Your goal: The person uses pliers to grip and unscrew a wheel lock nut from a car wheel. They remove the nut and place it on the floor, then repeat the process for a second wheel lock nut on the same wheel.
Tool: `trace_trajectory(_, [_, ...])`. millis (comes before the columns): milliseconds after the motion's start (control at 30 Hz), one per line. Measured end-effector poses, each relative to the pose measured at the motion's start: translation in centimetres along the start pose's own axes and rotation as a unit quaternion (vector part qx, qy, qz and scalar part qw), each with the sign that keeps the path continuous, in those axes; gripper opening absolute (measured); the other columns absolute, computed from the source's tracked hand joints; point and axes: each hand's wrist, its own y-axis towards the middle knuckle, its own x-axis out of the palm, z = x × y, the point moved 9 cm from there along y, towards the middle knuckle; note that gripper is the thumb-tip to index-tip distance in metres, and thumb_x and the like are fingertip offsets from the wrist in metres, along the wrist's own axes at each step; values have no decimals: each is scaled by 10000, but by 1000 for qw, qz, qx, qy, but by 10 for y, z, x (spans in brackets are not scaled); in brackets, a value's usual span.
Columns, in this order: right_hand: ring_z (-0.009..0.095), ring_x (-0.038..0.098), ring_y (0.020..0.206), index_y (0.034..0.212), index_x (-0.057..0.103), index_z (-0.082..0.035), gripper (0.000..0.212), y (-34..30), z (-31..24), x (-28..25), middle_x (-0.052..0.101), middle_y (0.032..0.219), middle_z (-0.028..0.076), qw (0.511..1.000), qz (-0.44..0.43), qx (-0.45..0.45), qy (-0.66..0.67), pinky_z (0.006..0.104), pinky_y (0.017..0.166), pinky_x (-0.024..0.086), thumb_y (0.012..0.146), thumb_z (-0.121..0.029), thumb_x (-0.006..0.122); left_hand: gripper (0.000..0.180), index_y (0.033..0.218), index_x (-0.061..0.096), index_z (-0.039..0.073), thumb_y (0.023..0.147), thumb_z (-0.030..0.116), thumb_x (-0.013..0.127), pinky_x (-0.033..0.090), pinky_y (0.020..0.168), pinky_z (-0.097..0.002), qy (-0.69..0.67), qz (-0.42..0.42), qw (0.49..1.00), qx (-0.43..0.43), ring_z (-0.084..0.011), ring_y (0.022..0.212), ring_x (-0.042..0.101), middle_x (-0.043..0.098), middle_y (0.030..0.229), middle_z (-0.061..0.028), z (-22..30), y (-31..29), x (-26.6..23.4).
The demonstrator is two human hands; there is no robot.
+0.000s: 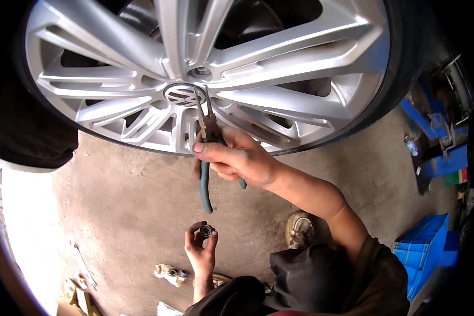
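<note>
My right hand point(234, 157) is closed on long-nose pliers point(209, 131) with dark green handles. The slim jaws point up at the wheel, and their tips are parted over the right side of the round centre cap point(184, 95). Just above the tips is a recessed bolt hole point(199, 73) in the silver alloy wheel point(279, 47). Lower down, near my body, my left hand point(201, 253) pinches a short dark round piece with a hollow end, like a socket point(206, 231), between thumb and fingers.
A black tyre point(405, 47) rims the wheel. On the concrete floor lie a spanner point(83, 263) and a stained pale cloth or glove point(170, 274). My shoe point(300, 229) stands below my right forearm. Blue metal lift parts point(447, 160) and a blue bag point(422, 253) are at the right.
</note>
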Motion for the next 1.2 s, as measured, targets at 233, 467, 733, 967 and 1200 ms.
trace_trajectory(233, [38, 273, 392, 868, 568, -55, 301, -1, 0, 17, 628, 718, 82, 989, -33, 34, 142, 229, 390, 218, 954, -343, 583, 376, 1169, 577, -34, 813, -87, 685, 492, 799, -238, 23, 27, 999, 2, -98, 853, 587, 631, 934, -26, -6, 2, -3])
trace_trajectory(467, [3, 306, 419, 940, 536, -44, 261, 8, 0, 26, 646, 850, 167, 969, -103, 32, 222, 184, 397, 238, 1008, -292, 491, 394, 1172, 591, -42, 795, -74, 699, 494, 812, -246, 32, 38, 999, -5, -103, 882, 591, 636, 961, -32, -8, 4, 1])
trace_trajectory(733, [-6, 320, 416, 921, 541, -77, 290, 16, -3, 42, 647, 841, 140, 925, -179, 13, 334, 166, 395, 244, 1011, -345, 477, 402, 1189, 596, -36, 808, -49, 721, 476, 838, -234, 35, 13, 999, -32, -93, 899, 581, 634, 975, -30, -7, 6, 11])
trace_trajectory(967, [0, 376, 428, 907, 551, -73, 271, 20, -3, 33, 651, 780, 109, 913, -204, -57, 350, 149, 387, 300, 989, -326, 498, 400, 1193, 593, -50, 808, -64, 701, 466, 901, -275, 58, 57, 996, 18, -136, 972, 591, 640, 1048, -70, 20, 13, -11])
trace_trajectory(1200, [-6, 395, 403, 942, 611, -48, 288, 16, -8, 24, 676, 805, 127, 857, -251, -110, 437, 157, 367, 300, 979, -318, 517, 490, 1181, 617, -33, 719, -167, 707, 462, 894, -295, 91, 54, 973, 205, -166, 1013, 574, 576, 1193, -110, 180, 20, 5])
